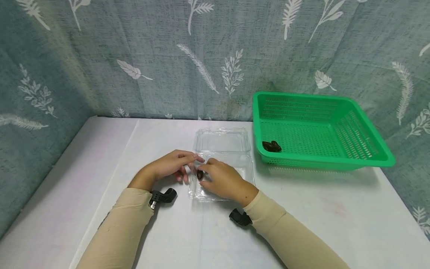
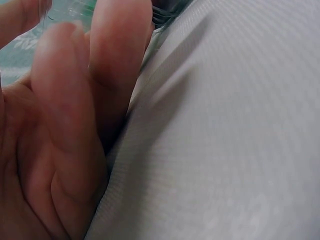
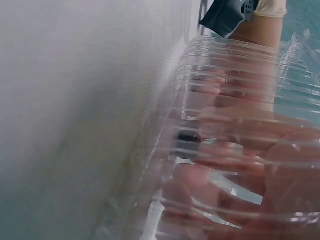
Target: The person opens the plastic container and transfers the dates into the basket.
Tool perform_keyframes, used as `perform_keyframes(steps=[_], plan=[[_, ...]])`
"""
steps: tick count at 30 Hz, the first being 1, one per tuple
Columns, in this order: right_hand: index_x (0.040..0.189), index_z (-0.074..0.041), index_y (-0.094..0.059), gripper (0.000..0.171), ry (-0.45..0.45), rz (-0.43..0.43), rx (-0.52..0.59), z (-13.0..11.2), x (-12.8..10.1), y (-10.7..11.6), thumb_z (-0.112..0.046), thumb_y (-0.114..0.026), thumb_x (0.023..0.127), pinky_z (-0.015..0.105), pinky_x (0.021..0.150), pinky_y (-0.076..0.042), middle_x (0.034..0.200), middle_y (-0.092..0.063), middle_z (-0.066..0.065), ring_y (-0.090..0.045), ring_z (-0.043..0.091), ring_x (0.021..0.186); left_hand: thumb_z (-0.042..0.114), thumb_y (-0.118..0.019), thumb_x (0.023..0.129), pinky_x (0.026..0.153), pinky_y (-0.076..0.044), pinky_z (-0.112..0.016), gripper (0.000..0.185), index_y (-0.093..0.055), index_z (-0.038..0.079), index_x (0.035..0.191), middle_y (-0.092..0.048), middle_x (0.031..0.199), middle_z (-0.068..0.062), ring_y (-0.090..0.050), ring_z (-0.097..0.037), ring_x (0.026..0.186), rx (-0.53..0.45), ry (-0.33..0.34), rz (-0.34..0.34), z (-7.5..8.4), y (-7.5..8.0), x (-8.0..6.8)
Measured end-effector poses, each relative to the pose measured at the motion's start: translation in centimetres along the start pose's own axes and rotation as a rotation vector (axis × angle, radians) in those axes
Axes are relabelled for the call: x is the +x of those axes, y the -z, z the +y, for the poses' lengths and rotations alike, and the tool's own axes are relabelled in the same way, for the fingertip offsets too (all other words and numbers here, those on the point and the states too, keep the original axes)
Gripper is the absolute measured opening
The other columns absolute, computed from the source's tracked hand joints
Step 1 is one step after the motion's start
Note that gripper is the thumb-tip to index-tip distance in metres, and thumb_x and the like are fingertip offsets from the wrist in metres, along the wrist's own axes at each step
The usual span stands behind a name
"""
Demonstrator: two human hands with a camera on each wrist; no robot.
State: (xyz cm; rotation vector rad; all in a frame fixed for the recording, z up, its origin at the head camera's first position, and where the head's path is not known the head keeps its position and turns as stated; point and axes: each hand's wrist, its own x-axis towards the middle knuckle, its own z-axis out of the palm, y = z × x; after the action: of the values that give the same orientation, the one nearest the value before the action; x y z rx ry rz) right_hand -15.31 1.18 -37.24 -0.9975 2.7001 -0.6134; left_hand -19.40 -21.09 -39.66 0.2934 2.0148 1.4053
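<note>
A clear plastic clamshell box (image 1: pixel 240 168) lies on the table with its lid (image 1: pixel 221 141) folded back behind it. Over the tray, my right hand (image 1: pixel 223 181) pinches a dark brown, glossy date (image 1: pixel 200 175) between thumb and index finger. Through the box's ribbed wall, the right wrist view shows the date (image 3: pixel 188 144) as a dark shape at the fingers. My left hand (image 1: pixel 173 166) is at the tray's left side, fingers loosely bent, with one fingertip reaching over the rim. In the left wrist view its lower fingers (image 2: pixel 70 100) rest along the cloth, close to the plastic.
A green perforated basket (image 1: pixel 339 163) stands at the back right, with several dark dates (image 1: pixel 271 146) in its near left corner. White cloth (image 1: pixel 188 239) covers the table. A leaf-patterned curtain (image 1: pixel 161 56) hangs behind. Each wrist bears a black camera mount (image 1: pixel 164 195).
</note>
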Motion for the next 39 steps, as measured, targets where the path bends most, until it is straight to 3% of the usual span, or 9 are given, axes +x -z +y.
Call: perform_keyframes(steps=[6,21,39], plan=[[0.13,-0.014,-0.068,0.04,0.008,0.029,-0.011,0.03,0.08,-0.3,-0.023,-0.072,0.092,0.026,0.069,-0.05,0.111,-0.065,0.004,-0.061,0.013,0.088,0.047,-0.042,0.106,0.053,-0.052,-0.025,0.049,-0.059,0.013,0.139,-0.067,0.099,-0.004,-0.067,-0.014,0.06,0.004,0.0,0.008,-0.06,0.06,-0.14],[0.112,-0.018,-0.074,0.031,-0.031,0.047,-0.027,-0.23,0.09,-0.45,-0.032,-0.08,0.085,0.028,0.069,-0.05,0.104,-0.064,0.001,-0.059,0.013,0.084,0.044,-0.042,0.107,0.053,-0.051,-0.025,0.046,-0.06,0.014,0.138,-0.066,0.099,-0.005,-0.066,-0.015,0.06,0.008,0.005,0.012,0.19,-0.04,-0.01],[0.108,-0.012,-0.076,0.021,-0.002,0.068,-0.011,0.07,0.16,-0.04,-0.016,-0.064,0.09,0.025,0.064,-0.048,0.086,-0.065,-0.002,-0.057,0.01,0.075,0.044,-0.042,0.107,0.053,-0.052,-0.025,0.047,-0.06,0.013,0.137,-0.059,0.098,-0.009,-0.066,-0.014,0.059,0.0,-0.001,0.011,0.23,-0.08,0.02]])
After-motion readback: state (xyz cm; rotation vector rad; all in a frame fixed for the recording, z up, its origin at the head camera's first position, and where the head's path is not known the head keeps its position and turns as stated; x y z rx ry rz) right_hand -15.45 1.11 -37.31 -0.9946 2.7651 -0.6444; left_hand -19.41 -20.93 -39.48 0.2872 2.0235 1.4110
